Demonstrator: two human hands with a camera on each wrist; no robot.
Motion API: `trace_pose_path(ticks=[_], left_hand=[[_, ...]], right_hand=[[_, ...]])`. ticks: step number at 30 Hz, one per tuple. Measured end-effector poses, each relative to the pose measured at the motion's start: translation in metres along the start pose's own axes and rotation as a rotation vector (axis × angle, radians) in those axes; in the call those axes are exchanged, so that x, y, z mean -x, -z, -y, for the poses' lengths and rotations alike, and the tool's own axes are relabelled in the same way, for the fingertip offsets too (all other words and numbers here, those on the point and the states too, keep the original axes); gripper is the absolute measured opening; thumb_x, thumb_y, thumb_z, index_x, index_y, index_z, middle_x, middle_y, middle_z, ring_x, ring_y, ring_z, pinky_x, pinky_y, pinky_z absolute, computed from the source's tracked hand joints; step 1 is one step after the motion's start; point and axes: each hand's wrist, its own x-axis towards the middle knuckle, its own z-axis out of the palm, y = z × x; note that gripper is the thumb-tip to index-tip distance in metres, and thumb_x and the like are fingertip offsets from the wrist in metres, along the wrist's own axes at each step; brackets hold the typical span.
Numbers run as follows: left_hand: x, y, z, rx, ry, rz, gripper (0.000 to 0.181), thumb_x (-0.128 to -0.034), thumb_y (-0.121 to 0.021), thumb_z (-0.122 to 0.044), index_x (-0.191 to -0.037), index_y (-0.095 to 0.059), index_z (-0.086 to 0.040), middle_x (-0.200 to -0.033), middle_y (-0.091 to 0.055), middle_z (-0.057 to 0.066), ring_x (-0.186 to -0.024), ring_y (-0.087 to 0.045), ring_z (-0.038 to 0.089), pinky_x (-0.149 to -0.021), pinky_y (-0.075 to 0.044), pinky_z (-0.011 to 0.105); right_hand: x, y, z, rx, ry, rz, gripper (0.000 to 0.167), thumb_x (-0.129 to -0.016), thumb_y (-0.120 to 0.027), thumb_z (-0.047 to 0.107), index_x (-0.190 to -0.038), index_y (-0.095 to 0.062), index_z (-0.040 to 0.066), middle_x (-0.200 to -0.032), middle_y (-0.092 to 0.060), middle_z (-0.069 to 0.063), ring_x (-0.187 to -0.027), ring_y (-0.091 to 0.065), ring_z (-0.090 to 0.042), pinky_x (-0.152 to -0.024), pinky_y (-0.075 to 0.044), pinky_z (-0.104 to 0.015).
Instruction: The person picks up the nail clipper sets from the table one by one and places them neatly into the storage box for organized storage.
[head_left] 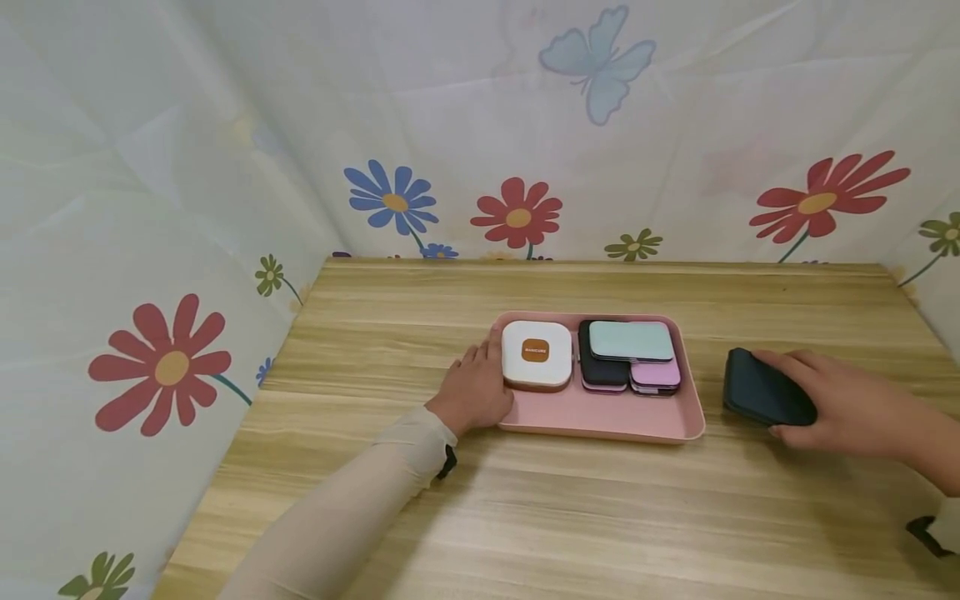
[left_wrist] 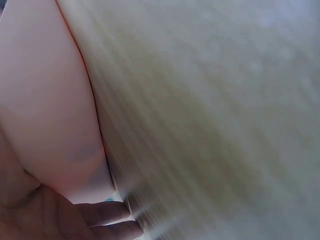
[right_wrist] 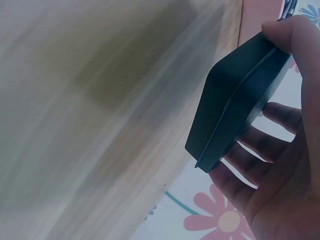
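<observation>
A shallow pink tray (head_left: 600, 414) lies on the wooden table. My left hand (head_left: 476, 385) rests against its left side; in the left wrist view the fingers (left_wrist: 112, 212) lie along the tray's outer wall. Right of the tray, my right hand (head_left: 847, 408) grips a dark green case (head_left: 765, 392) between thumb and fingers. The right wrist view shows this case (right_wrist: 235, 100) with slanted sides and a seam round it, tilted above the table. Inside the tray are a white rounded-square case (head_left: 536, 371) with an orange label, a mint case (head_left: 630, 340), a black case (head_left: 600, 371) and a pink case (head_left: 655, 372).
The mint case lies on top of the black and pink ones in the tray's right half. Wood-grain table (head_left: 600, 517) surrounds the tray. A white sheet (head_left: 450, 108) printed with flowers and a butterfly hangs behind and at the sides.
</observation>
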Motion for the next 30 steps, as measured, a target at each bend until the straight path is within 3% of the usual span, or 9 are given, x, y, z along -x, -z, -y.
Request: trace_pose_path(ticks=[13,30], left_hand=[[-0.001,0.001,-0.001,0.001,0.007,0.001,0.088,-0.0934,-0.047,-0.025,-0.161,0.007,-0.008,-0.162,-0.031,0.017,-0.149,-0.029,0.036,-0.117,-0.03,0.054],[0.0,0.002,-0.001,-0.003,0.015,0.017,0.09,-0.0933,-0.048,-0.026,-0.16,0.01,-0.009,-0.163,-0.028,0.017,-0.15,-0.027,0.035,-0.118,-0.029,0.053]], right_hand=[[-0.026,0.024,0.026,-0.018,0.091,-0.095,0.1,-0.072,-0.085,0.054,-0.15,-0.039,0.01,-0.131,-0.055,-0.02,-0.109,-0.058,-0.037,-0.08,-0.054,-0.05],[-0.084,0.05,0.085,0.035,0.203,-0.055,0.092,-0.077,-0.08,0.051,-0.152,-0.042,0.014,-0.137,-0.055,-0.018,-0.116,-0.058,-0.038,-0.092,-0.051,-0.056]])
